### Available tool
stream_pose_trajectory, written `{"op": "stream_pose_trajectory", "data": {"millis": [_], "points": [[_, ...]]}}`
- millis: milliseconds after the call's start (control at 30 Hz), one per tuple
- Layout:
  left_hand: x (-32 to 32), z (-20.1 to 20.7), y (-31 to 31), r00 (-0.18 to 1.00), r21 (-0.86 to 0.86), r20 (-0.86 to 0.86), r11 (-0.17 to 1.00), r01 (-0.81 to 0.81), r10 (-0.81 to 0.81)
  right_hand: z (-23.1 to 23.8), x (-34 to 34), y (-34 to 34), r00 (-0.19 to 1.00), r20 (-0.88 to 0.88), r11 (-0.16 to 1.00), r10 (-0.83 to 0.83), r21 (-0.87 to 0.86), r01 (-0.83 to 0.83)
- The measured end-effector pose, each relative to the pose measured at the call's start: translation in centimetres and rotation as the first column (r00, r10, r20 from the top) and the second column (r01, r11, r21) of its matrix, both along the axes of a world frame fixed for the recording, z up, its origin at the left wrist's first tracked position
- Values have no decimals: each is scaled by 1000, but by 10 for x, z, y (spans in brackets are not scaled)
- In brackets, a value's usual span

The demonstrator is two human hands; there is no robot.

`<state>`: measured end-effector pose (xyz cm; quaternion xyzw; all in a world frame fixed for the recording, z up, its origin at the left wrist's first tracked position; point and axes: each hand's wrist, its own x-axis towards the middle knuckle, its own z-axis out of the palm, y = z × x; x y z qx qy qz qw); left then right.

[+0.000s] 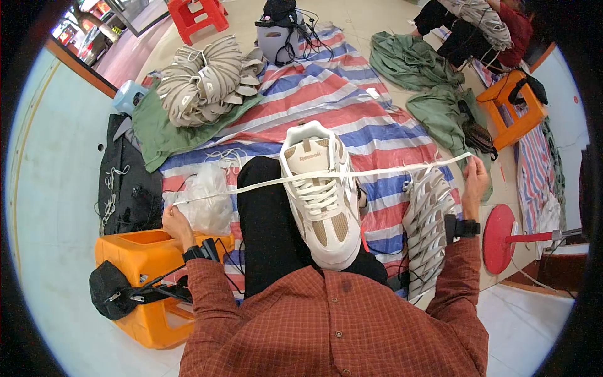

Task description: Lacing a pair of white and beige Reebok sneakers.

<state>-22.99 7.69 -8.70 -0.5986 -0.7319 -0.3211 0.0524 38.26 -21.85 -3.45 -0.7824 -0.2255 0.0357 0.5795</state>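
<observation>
A white and beige sneaker (334, 242) rests on my lap, its toe toward me and its tongue upright at the far end. A white shoelace (402, 169) is threaded through its eyelets, and both long ends stretch out sideways from the top of the lacing. My left hand (178, 226) pinches one lace end at the left, above an orange stool. Out at the right, my right hand (475, 180) is closed on the other end. Both ends look taut and nearly straight. Both wrists wear black bands.
A striped tarp (301, 94) covers the floor. A pile of shoe uppers (204, 81) lies at the far left, more uppers (427, 220) beside my right leg. A clear plastic bag (207, 201) and an orange stool (135, 257) are at my left. Another person (512, 38) sits far right.
</observation>
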Motion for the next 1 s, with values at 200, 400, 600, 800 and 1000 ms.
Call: {"op": "stream_pose_trajectory", "data": {"millis": [200, 400, 600, 800, 1000], "points": [[52, 29, 12, 165, 247, 943, 941, 232, -289, 27, -94, 67, 834, -234, 842, 499, 359, -403], [135, 94, -14, 26, 319, 908, 732, 602, -418, 56, -166, 109, 515, -245, 539, 822, 39, -841], [199, 125, -46, -92, 183, 971, 433, 883, -222, 53, -181, 126, 506, -366, 541, 781, -8, -841], [244, 118, -54, -77, 120, 981, 242, 963, -180, 44, -181, 132, 509, -414, 538, 754, -56, -841], [262, 101, -58, 9, 13, 973, 92, 996, -232, 41, -182, 135, 518, -439, 567, 734, -24, -824]]}}
